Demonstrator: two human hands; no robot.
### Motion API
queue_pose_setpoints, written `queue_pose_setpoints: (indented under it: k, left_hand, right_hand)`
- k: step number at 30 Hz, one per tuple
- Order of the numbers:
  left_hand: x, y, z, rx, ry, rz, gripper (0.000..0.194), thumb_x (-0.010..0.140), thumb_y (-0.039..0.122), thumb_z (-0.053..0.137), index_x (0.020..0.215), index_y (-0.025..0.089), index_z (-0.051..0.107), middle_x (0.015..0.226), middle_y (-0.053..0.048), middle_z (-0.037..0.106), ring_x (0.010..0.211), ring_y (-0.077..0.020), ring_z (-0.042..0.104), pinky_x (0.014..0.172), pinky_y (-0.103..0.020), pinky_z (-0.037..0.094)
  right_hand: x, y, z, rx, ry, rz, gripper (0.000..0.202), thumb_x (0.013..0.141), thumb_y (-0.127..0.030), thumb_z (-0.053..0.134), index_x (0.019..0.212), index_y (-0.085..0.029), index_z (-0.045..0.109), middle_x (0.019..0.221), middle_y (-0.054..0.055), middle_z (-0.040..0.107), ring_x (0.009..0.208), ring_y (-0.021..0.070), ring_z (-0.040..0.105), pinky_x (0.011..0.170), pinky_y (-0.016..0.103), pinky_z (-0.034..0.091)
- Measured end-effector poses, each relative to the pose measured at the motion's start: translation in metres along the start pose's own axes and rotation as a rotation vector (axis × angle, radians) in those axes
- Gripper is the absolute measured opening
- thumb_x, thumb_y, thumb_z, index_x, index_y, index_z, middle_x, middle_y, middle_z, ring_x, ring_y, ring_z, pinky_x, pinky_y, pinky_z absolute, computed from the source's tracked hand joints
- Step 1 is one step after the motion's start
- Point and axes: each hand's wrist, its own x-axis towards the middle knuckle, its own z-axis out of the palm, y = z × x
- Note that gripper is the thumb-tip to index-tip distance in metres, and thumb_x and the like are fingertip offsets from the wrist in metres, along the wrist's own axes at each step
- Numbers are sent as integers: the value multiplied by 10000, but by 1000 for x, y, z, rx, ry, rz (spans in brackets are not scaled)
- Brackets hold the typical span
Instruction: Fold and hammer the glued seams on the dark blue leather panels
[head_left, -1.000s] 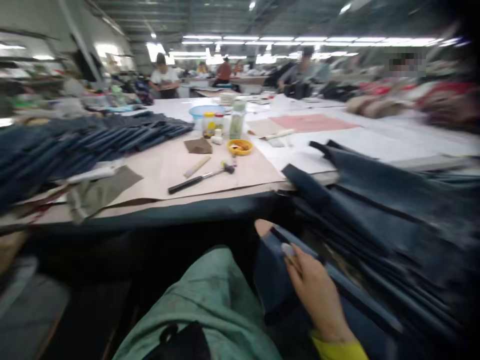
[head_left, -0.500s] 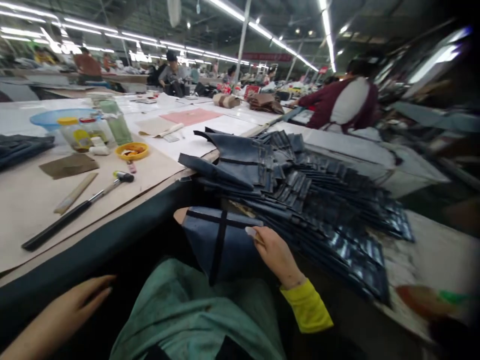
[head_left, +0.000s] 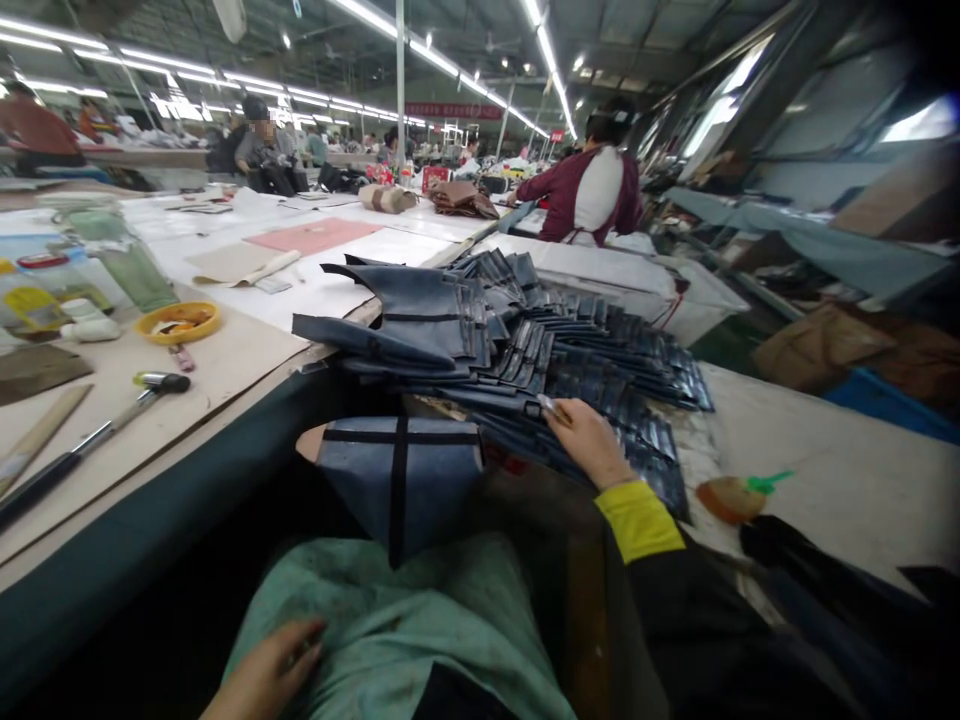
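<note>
A dark blue piece with crossed black strips (head_left: 397,470) rests at the table edge above my lap, and neither hand touches it. My right hand (head_left: 589,435), in a yellow cuff, pinches a small pale tool whose shape is unclear (head_left: 553,410), over the near side of a large heap of dark blue pieces (head_left: 450,310). Down at the lower left, my left hand (head_left: 277,665) lies over the green apron (head_left: 337,600); its fingers are partly curled and apart, with nothing seen in them.
On the left table stand a yellow dish (head_left: 178,323), a black-handled hammer (head_left: 97,435), a wooden stick (head_left: 45,435) and a green jar (head_left: 127,260). A bottle with a green nozzle (head_left: 739,498) lies right. A person in maroon (head_left: 585,190) sits beyond.
My right hand has moved right, off the strip-crossed piece to the heap. My left hand has come in over the apron. The view has turned right, bringing the green-nozzled bottle into clearer sight.
</note>
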Motion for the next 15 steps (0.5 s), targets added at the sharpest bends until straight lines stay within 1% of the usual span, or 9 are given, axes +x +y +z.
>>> queue_pose_setpoints:
  k: [2,3,5,7,8,9,11,13,15]
  left_hand:
    - [19,36,-38,47,104,94,398,834,462,436,1127,260,616,1134,-28,641,1003,-208,611,925,-311,489]
    - [32,60,-60,100,172,167,393,850,445,428,1147,251,597,1151,-33,628,1027,-201,595,944,-314,473]
    - [68,112,-103,229,311,340,370,875,383,414,1174,229,567,1190,-42,596,1076,-192,557,988,-328,430]
    - [112,165,-134,391,444,495,356,882,319,414,1191,203,548,1182,-61,589,1086,-199,535,999,-353,406]
    - [136,189,-144,473,477,566,360,883,281,411,1208,190,534,1189,-70,581,1100,-203,520,1004,-356,393]
    - [161,210,-149,551,493,605,373,878,253,420,1233,186,514,1212,-75,566,1122,-210,502,1013,-364,376]
    - [210,243,-151,673,526,612,421,844,213,471,1264,193,487,1273,-80,525,1165,-239,463,1008,-398,362]
    - [254,262,-145,709,526,552,472,812,200,524,1280,199,469,1343,-87,466,1234,-254,399,1045,-421,300]
    - [290,270,-140,682,508,476,483,786,210,570,1262,212,485,1367,-86,443,1275,-251,356,1083,-426,222]
  right_hand:
    - [2,-43,12,97,-48,-130,187,862,-267,450,904,-162,599,855,73,591,813,187,540,756,283,420]
    - [-1,-64,19,151,-88,-200,168,847,-214,458,930,-163,595,892,73,596,855,186,536,800,285,420]
    - [-15,-101,30,240,-155,-294,240,788,-110,477,996,-159,586,990,77,596,962,192,515,886,301,407]
    - [-35,-123,36,307,-203,-309,323,735,-49,475,1017,-163,587,1042,75,591,1014,198,496,927,320,400]
    - [-46,-128,37,339,-216,-298,364,712,-30,469,1030,-166,586,1068,75,586,1034,200,488,943,332,397]
    - [-58,-129,36,372,-228,-280,409,693,-15,458,1052,-167,582,1096,75,577,1056,201,480,959,342,392]
    - [-82,-122,33,436,-263,-225,475,665,-1,434,1088,-166,575,1138,79,564,1088,197,471,981,349,384]
    - [-107,-106,29,470,-330,-144,494,661,-8,416,1103,-160,576,1147,84,564,1097,193,477,979,339,393]
    - [-131,-84,28,465,-416,-45,491,671,-27,404,1109,-160,583,1145,88,570,1098,191,489,976,327,398]
